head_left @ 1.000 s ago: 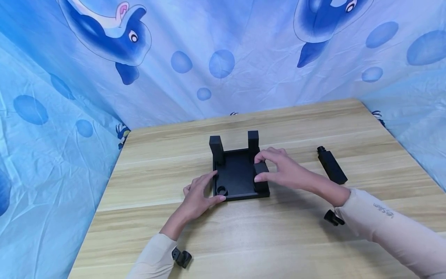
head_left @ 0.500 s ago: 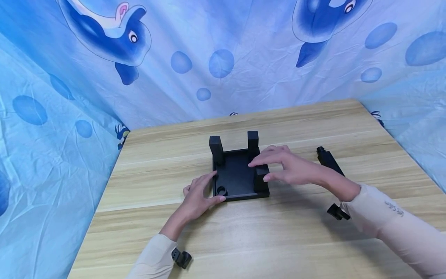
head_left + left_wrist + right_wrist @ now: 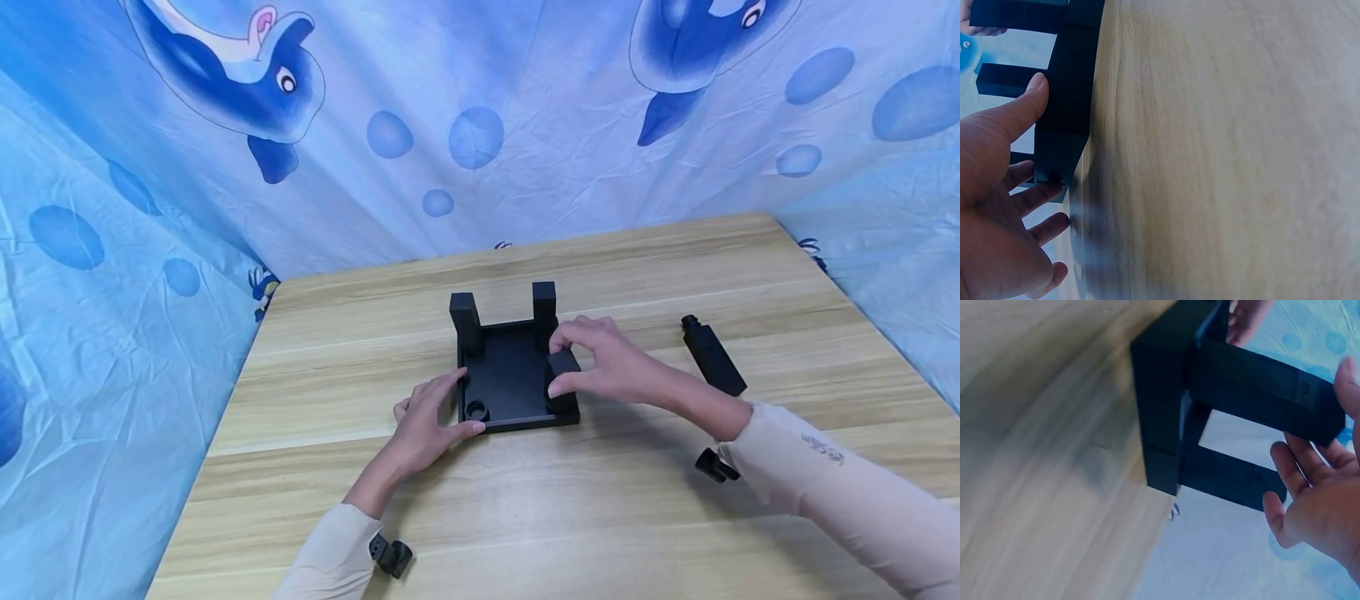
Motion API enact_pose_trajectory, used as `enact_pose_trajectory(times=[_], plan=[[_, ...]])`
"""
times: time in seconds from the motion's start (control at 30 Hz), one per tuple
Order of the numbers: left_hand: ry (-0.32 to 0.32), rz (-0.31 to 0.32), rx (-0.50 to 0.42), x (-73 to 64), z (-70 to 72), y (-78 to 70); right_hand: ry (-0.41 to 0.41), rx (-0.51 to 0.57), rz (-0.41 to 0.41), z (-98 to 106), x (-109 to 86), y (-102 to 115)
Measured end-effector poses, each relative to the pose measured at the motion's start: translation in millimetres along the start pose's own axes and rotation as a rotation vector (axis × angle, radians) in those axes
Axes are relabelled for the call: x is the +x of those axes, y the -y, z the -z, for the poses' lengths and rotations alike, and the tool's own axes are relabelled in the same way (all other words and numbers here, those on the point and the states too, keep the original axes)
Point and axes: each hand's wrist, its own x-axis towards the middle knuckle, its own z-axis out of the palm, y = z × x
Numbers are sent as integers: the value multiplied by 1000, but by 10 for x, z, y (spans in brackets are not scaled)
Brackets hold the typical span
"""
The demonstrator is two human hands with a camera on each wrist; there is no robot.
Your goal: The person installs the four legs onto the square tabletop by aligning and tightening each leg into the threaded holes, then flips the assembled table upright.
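Observation:
A small black table lies upside down in the head view, its square tabletop (image 3: 513,383) flat on the wooden surface. Legs stand up at the back left (image 3: 467,321), back right (image 3: 545,308) and front right corners. A round threaded socket (image 3: 477,410) shows at the front left. My left hand (image 3: 427,425) holds that front left corner, thumb on the near edge and fingers along the left side. My right hand (image 3: 615,362) grips the top of the front right table leg (image 3: 1260,378) between thumb and fingers. How its base meets the socket is hidden.
One loose black table leg (image 3: 714,360) with a screw end lies to the right, beyond my right forearm. Black wrist cameras hang under both sleeves, at left (image 3: 391,556) and right (image 3: 716,466). Blue dolphin-print cloth (image 3: 420,75) encloses the back and sides of the wooden table (image 3: 315,350).
Half a second ago my right fingers were spread around the front right leg. They have come together on it again, with the wrist turned back. The left hand and tabletop have stayed put.

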Motion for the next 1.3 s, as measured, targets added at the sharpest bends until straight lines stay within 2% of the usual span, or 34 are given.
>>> enact_pose_trajectory(times=[0.2, 0.47, 0.73, 1.0, 1.17, 1.3], plan=[[0, -1, -1, -1, 3, -3, 20, -6, -18, -8, -3, -10], [7, 8, 1, -1, 7, -11, 132, 4, 54, 178, -44, -21], [-7, -6, -1, -4, 9, -17, 167, -5, 88, 242, -44, -24], [-9, -13, -8, 1, 10, -10, 88, 2, 2, 115, -19, -16], [-13, -24, -13, -1, 11, -14, 77, -3, -81, 20, 2, 7], [-3, -16, -13, 2, 9, -11, 74, -6, -90, -20, 7, 10]])
